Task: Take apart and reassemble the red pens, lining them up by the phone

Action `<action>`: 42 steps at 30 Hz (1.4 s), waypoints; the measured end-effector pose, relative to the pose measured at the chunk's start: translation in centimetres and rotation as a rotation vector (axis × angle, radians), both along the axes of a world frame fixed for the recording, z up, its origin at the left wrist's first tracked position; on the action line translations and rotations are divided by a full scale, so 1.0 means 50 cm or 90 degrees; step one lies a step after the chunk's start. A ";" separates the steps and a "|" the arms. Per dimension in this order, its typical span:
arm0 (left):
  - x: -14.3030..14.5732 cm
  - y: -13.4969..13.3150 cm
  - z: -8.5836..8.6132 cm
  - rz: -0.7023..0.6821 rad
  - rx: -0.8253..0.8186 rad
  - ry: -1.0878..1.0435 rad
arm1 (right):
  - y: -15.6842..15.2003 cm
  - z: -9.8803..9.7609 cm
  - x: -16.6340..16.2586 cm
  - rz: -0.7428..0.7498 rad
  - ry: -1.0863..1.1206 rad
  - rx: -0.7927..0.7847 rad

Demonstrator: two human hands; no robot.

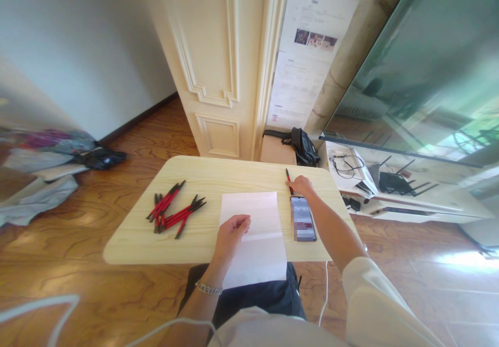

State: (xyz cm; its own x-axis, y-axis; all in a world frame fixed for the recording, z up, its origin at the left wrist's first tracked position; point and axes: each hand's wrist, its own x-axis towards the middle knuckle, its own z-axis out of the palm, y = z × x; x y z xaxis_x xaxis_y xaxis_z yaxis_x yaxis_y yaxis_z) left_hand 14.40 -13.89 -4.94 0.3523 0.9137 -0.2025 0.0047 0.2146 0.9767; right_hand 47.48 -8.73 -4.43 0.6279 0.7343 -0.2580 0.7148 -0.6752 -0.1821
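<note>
My left hand [232, 231] rests with curled fingers on the left edge of a white sheet of paper [255, 238] that overhangs the near edge of the pale wooden table [136, 243]. My right hand [301, 184] reaches to the far right of the table and is closed on a red and black pen [289, 180]. A smartphone [302, 218] with a lit screen lies just right of the paper, under my right forearm. A pile of several red and black pens [174, 213] lies on the left part of the table.
A cream door [210, 66] and a wall with posters stand behind the table. A black bag [302, 145] sits on a box. At right, a white shelf [409, 201] holds cables and a router. Clothes lie on the floor at left.
</note>
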 end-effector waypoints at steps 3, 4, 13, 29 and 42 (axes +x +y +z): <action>-0.007 0.000 -0.001 0.007 0.039 0.011 | -0.003 0.010 -0.004 0.006 -0.005 -0.002; -0.011 0.000 0.000 0.014 0.057 0.022 | -0.005 0.015 -0.006 0.009 -0.008 -0.003; -0.144 0.039 0.027 0.118 0.241 0.188 | -0.055 0.031 -0.091 0.075 -0.019 0.229; -0.339 0.177 0.057 0.183 0.396 0.661 | -0.178 -0.052 -0.346 0.329 -0.054 0.252; -0.279 0.169 0.045 0.020 0.401 0.754 | -0.134 -0.054 -0.322 0.312 -0.077 0.209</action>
